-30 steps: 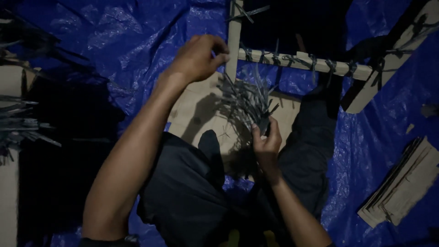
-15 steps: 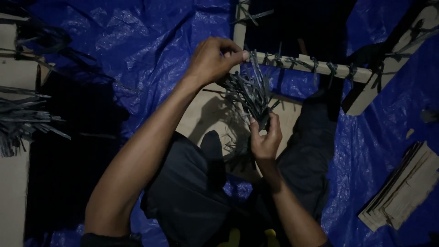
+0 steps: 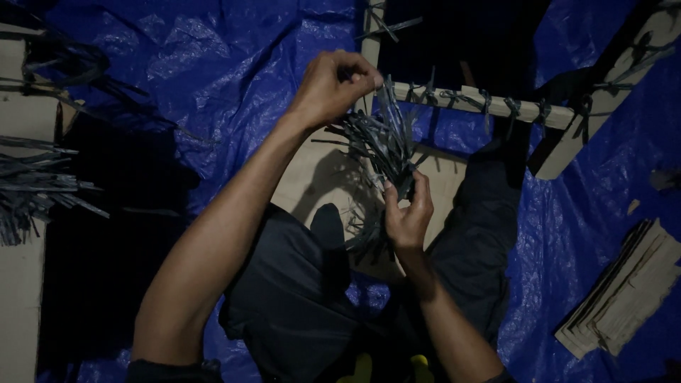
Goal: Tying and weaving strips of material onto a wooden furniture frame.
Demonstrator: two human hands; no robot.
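Sitting on a blue tarpaulin in dim light, a person in dark trousers works a bundle of grey strips between bare hands, seen from a head-worn camera looking down. Nearest the lens, the right hand grips the lower end of the bundle, its fingers curled shut around the gathered stems just above the lap. Higher up, the left hand is closed in a pinch on a single strip at the bundle's top, next to the pale wooden slat that runs across the frame. The bundle stands roughly upright in the picture, its long axis running from the right hand up toward the slat, with loose ends fanning out to the left and top.

Beyond the hands, several dark ties already sit knotted along the slat, spaced from the corner toward its right end, which suggests the binding is well under way; how many remain to be tied cannot be judged. A second slat meets it at an angle on the right. More grey strips lie piled at the far left, and a stack of flat cardboard pieces rests on the tarpaulin at the right.
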